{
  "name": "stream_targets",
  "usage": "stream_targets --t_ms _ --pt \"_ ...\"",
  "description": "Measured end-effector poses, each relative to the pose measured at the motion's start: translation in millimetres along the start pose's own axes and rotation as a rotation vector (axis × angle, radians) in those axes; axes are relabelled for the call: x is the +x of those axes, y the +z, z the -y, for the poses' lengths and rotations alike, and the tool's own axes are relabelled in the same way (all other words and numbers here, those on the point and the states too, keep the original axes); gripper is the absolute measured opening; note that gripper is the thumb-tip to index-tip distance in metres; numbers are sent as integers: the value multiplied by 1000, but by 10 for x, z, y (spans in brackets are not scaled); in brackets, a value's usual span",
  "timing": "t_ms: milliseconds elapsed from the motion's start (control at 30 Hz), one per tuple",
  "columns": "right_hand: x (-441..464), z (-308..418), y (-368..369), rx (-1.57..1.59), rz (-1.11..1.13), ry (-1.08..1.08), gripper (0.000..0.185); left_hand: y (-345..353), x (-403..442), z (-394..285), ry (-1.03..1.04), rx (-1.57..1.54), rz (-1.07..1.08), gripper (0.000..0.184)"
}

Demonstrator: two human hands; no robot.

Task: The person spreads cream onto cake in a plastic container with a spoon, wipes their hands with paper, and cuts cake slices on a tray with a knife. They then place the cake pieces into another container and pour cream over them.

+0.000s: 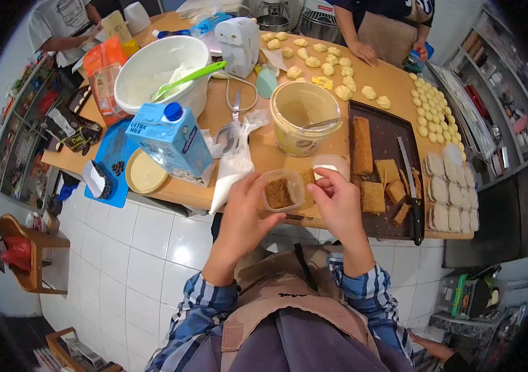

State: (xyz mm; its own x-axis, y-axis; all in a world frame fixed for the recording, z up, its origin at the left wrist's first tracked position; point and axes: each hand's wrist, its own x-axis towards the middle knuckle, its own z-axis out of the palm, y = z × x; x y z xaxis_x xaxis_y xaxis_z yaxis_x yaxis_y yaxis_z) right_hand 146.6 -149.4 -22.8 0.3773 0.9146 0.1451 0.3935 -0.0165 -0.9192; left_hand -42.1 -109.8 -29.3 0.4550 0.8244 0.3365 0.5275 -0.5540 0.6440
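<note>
My left hand (243, 211) is closed around a small clear plastic tub (295, 186) with a piece of brown cake (279, 194) inside. Just right of the tub, my right hand (336, 201) has its thumb and fingers pinched together; what they hold is too small to tell. A whitish item (331, 163) shows behind those fingertips. Beyond both hands stands a large cream-coloured bucket (304, 139) with a utensil in it. To the right, a dark baking tray (380, 108) holds a long cake strip (361, 146), cut cake pieces (373, 197) and a black-handled knife (417, 220).
A filled piping bag (234, 164), a milk carton (174, 146) and a white bowl (129, 84) with a green spatula (196, 80) stand left. Dough pieces (312, 62) and dough balls (431, 111) lie at the back and right. Two people work across the table; another person's hand (431, 347) shows lower right.
</note>
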Motion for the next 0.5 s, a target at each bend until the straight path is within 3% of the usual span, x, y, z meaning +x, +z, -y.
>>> stream_targets --t_ms 133,500 --pt "69 171 243 -273 22 -96 31 153 19 51 -3 -74 12 80" --pt "-1 125 515 -732 -23 -366 19 359 54 227 -50 -280 -66 76"
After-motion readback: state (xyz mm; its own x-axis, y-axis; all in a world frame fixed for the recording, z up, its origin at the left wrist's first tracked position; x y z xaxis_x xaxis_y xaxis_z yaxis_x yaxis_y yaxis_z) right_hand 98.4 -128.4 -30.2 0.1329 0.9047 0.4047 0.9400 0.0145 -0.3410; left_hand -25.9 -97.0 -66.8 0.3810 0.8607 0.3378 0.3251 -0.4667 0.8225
